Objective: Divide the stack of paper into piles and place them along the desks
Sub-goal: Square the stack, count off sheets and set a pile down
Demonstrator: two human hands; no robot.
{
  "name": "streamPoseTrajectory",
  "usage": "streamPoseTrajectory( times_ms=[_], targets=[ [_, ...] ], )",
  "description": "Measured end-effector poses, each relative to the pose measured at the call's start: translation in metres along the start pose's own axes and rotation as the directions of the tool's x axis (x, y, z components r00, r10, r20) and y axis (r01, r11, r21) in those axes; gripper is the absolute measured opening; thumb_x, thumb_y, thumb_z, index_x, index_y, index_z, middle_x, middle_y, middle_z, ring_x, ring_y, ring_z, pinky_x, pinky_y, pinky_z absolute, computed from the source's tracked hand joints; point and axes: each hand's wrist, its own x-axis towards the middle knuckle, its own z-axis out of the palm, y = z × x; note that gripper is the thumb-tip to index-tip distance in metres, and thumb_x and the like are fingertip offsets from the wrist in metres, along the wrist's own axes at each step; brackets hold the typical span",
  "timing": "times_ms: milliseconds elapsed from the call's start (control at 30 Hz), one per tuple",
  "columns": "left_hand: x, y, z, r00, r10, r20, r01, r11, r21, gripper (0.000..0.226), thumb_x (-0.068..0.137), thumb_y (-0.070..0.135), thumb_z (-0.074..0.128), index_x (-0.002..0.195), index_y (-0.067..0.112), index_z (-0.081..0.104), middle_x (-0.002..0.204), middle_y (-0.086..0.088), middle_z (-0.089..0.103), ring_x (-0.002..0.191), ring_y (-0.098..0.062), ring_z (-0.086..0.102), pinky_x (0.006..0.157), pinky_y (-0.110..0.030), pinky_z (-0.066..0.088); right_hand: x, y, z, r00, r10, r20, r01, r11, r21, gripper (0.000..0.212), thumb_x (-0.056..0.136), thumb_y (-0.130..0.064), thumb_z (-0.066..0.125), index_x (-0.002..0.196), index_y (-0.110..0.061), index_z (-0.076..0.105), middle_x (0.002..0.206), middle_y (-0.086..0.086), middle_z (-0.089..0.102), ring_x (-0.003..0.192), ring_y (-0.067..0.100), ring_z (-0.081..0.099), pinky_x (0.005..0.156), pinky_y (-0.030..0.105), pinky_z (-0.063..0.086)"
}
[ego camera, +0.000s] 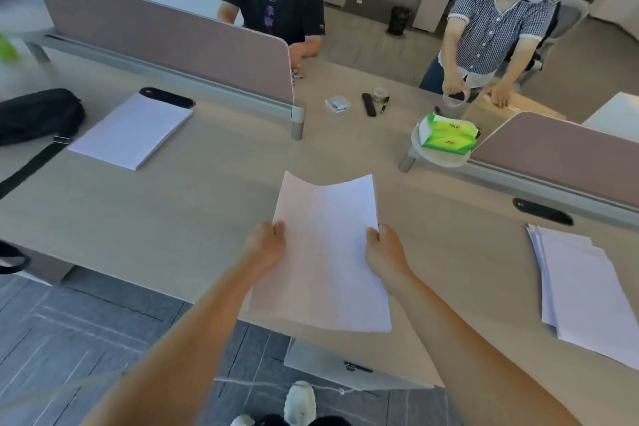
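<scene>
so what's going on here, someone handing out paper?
A person holds a sheaf of white paper over the desk, the left hand pinching its left edge and the right hand its right edge. One neat pile of paper already lies on the desk to the left, beside a black bag, and a looser fanned pile lies to the right. The held sheaf has not been set down yet.

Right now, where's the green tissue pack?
Head view, right of centre: the green tissue pack sits on a small round stand at the end of the right divider panel, beyond the held paper.
</scene>
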Motion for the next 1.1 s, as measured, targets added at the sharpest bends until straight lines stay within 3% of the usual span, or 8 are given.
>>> streamPoseTrajectory(
  times_ms=[167,300,400,567,700,833,1000,1100],
  targets=[
    [0.019,0.006,-0.009,0.963,0.177,-0.205,-0.177,0.984,0.02,0.046,0.104,0.03,0.032,0.089,-0.002,0.061,0.092,-0.028,0.067,0.09,-0.044,0.064,0.069,-0.039,0.043,0.022,-0.016,0.004,0.99,-0.128,-0.063,0.135,0.984,0.118,0.032,0.1,-0.025,0.039,0.07,-0.017,0.034,0.07,-0.002,0.037,0.065,0.015,0.039,0.058,0.033,0.028],
    [0.038,0.018,-0.021,0.808,0.354,-0.47,-0.352,0.931,0.095,0.045,0.102,0.034,0.034,0.093,-0.001,0.06,0.075,-0.026,0.065,0.071,-0.047,0.061,0.058,-0.042,0.042,0.041,-0.038,0.018,0.949,-0.273,-0.159,0.311,0.897,0.315,0.032,0.103,-0.026,0.04,0.076,-0.008,0.035,0.071,0.0,0.031,0.06,0.008,0.03,0.058,0.025,0.029],
    [0.07,0.024,-0.026,0.73,0.41,-0.547,-0.413,0.902,0.125,0.059,0.093,0.043,0.023,0.092,-0.004,0.058,0.064,-0.027,0.061,0.056,-0.048,0.057,0.05,-0.042,0.042,0.065,-0.055,0.038,0.913,-0.306,-0.269,0.397,0.817,0.417,0.032,0.105,-0.024,0.037,0.084,0.001,0.039,0.074,0.002,0.034,0.064,0.007,0.032,0.058,0.019,0.032],
    [0.145,0.019,-0.022,0.594,0.5,-0.63,-0.523,0.835,0.17,0.037,0.091,0.024,0.035,0.078,-0.005,0.054,0.052,-0.025,0.055,0.037,-0.043,0.05,0.038,-0.03,0.033,0.122,-0.07,0.093,0.815,-0.305,-0.493,0.518,0.764,0.385,0.032,0.103,-0.021,0.036,0.072,-0.024,0.027,0.064,-0.011,0.025,0.054,0.001,0.027,0.053,0.016,0.028],
    [0.206,-0.004,-0.009,0.468,0.55,-0.692,-0.643,0.749,0.16,0.017,0.094,0.027,0.038,0.087,0.013,0.044,0.057,-0.023,0.06,0.049,-0.034,0.048,0.048,-0.035,0.03,0.171,-0.064,0.132,0.704,-0.353,-0.616,0.632,0.707,0.318,0.023,0.098,-0.026,0.033,0.076,-0.023,0.027,0.063,-0.012,0.028,0.051,-0.002,0.028,0.05,0.016,0.026],
    [0.252,-0.039,0.021,0.54,0.541,-0.645,-0.641,0.761,0.101,0.012,0.092,0.024,0.037,0.085,0.015,0.042,0.055,-0.022,0.057,0.041,-0.034,0.054,0.048,-0.032,0.028,0.209,-0.031,0.175,0.7,-0.366,-0.614,0.622,0.734,0.272,0.021,0.096,-0.026,0.033,0.076,-0.025,0.029,0.061,-0.012,0.022,0.052,-0.004,0.03,0.053,0.023,0.026],
    [0.275,-0.048,0.033,0.626,0.481,-0.614,-0.591,0.806,0.028,0.046,0.098,0.035,0.034,0.081,-0.004,0.051,0.057,-0.018,0.054,0.044,-0.034,0.051,0.045,-0.03,0.029,0.232,-0.018,0.192,0.714,-0.364,-0.598,0.571,0.797,0.197,0.024,0.097,-0.025,0.031,0.074,-0.03,0.027,0.056,-0.009,0.024,0.049,0.001,0.027,0.05,0.023,0.023],
    [0.269,-0.029,0.017,0.764,0.432,-0.479,-0.502,0.865,-0.022,0.034,0.097,0.033,0.035,0.077,0.007,0.044,0.051,-0.001,0.045,0.044,-0.031,0.043,0.048,-0.029,0.029,0.228,-0.025,0.177,0.739,-0.345,-0.579,0.511,0.847,0.148,0.029,0.1,-0.023,0.034,0.074,-0.034,0.026,0.055,-0.012,0.022,0.047,0.001,0.029,0.048,0.023,0.024]
  ],
)
